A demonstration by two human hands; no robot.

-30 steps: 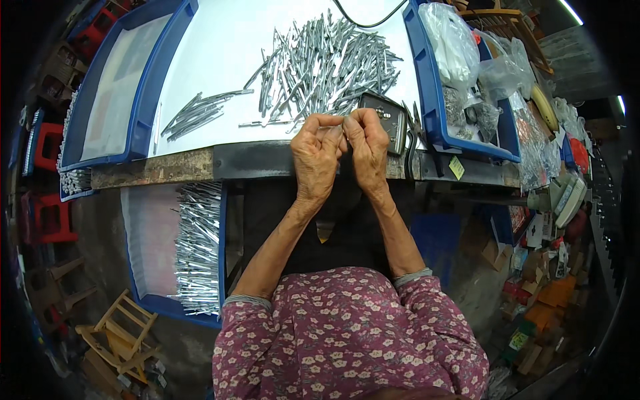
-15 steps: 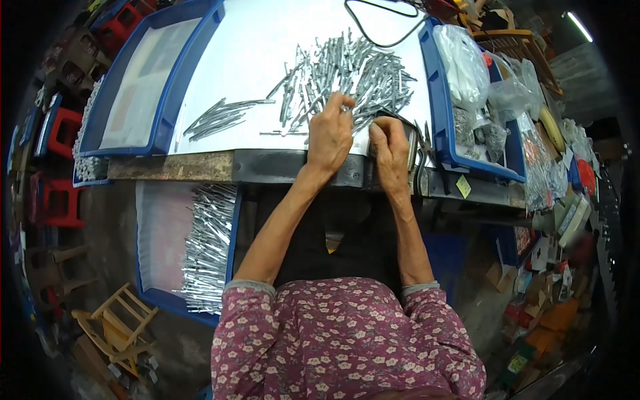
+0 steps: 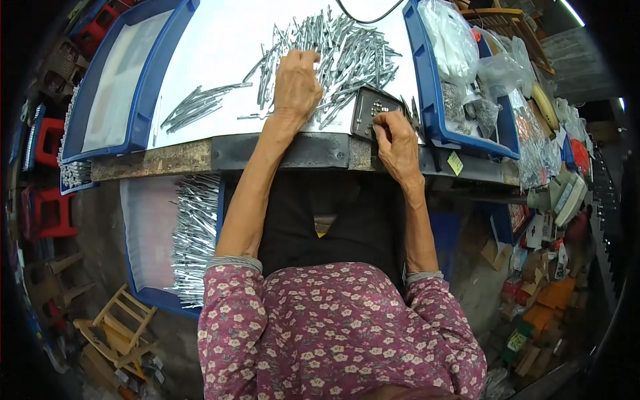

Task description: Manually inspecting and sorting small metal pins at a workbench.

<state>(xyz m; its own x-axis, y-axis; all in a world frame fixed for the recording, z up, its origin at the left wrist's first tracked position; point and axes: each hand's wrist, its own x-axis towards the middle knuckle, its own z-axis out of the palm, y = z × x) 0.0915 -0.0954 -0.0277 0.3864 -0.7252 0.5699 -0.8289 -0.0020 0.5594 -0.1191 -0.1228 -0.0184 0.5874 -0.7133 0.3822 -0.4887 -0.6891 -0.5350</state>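
A big loose pile of thin silver metal pins (image 3: 353,50) lies on the white tabletop (image 3: 220,47). My left hand (image 3: 297,83) is stretched forward onto the near edge of the pile, fingers curled down over the pins; what it grips is hidden. My right hand (image 3: 398,141) stays at the table's front edge, fingertips pinched against the near corner of a small dark metal block (image 3: 370,110) with holes in its top. A smaller bundle of pins (image 3: 200,103) lies apart to the left.
Blue trays flank the worktop: the left one (image 3: 143,100) holds a white sheet, the right one (image 3: 427,93) clear plastic bags. Below the table a blue tray (image 3: 143,293) carries more pins. Red stools (image 3: 50,133), a small wooden chair (image 3: 113,327) and boxes crowd the floor.
Both hands were together at the dark block. My left hand has since reached forward into the pin pile, while my right hand has stayed at the block.
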